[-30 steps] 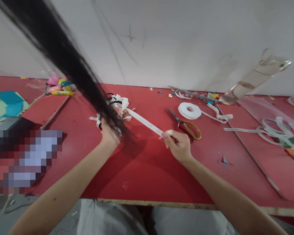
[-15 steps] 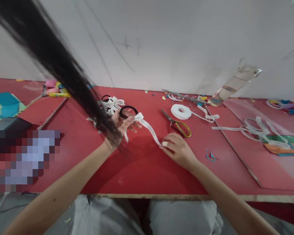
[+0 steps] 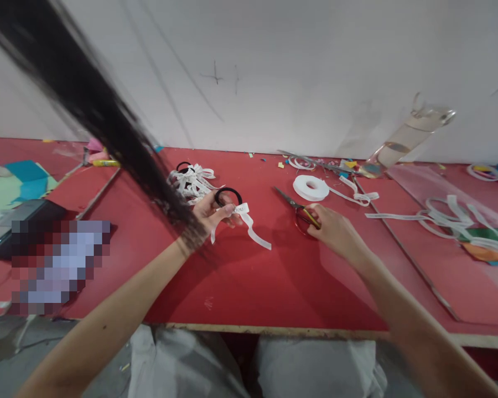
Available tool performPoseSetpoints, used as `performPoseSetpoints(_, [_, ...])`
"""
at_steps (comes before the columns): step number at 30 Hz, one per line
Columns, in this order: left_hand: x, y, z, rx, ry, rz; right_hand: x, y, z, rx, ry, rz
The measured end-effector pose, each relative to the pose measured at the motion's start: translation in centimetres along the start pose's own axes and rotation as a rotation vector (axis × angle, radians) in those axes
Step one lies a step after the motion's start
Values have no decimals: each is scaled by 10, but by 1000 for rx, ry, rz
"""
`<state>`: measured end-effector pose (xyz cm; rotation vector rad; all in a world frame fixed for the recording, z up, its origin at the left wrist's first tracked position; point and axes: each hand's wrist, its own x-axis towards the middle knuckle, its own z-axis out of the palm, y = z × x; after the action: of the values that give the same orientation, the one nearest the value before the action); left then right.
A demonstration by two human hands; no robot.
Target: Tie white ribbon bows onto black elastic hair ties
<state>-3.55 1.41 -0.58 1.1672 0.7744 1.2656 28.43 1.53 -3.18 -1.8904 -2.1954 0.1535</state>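
Note:
My left hand (image 3: 216, 214) pinches a black hair tie (image 3: 229, 193) with a white printed ribbon (image 3: 258, 236) fastened on it; the ribbon's ends hang loose over the table. My right hand (image 3: 330, 226) is closed around the yellow handles of a pair of scissors (image 3: 288, 199), whose blades point up and to the left on the red surface. Just beyond the scissors lies a roll of white ribbon (image 3: 299, 188). Behind my left hand is a pile of hair ties with white bows (image 3: 195, 178). Dark hair hangs across my left wrist and hides part of it.
A clear bottle (image 3: 406, 138) leans against the wall at the back right. Loose white ribbon (image 3: 444, 221) lies at the right. A phone-like blurred object (image 3: 64, 265) and a black case (image 3: 35, 224) are on the left. The red table (image 3: 240, 293) ends at my lap.
My right hand has let go of the ribbon's end and moved right onto the scissors' handles. The ribbon's end now hangs free. My left hand still holds the hair tie.

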Motion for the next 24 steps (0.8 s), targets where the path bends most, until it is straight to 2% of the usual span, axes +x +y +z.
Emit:
performPoseSetpoints(4, [0,0,0,-13,-54,-5,2,15,-8,170,-55,-5])
performPoseSetpoints(9, [-1,-3,0,-24,-89,-6,-6,19,-19,235,-47,-226])
performPoseSetpoints(11, [-2,-4,0,-35,-89,-1,-11,13,-24,238,-92,-298])
performPoseSetpoints(14, [-3,-2,-1,-77,-90,20,-17,-1,-30,213,-184,-324])
performPoseSetpoints(19, [-3,3,-4,-96,-114,23,-18,-23,-39,204,-419,-439])
performPoseSetpoints(24, [-2,1,-7,-95,-152,-11,-13,-38,-40,184,-491,-551])
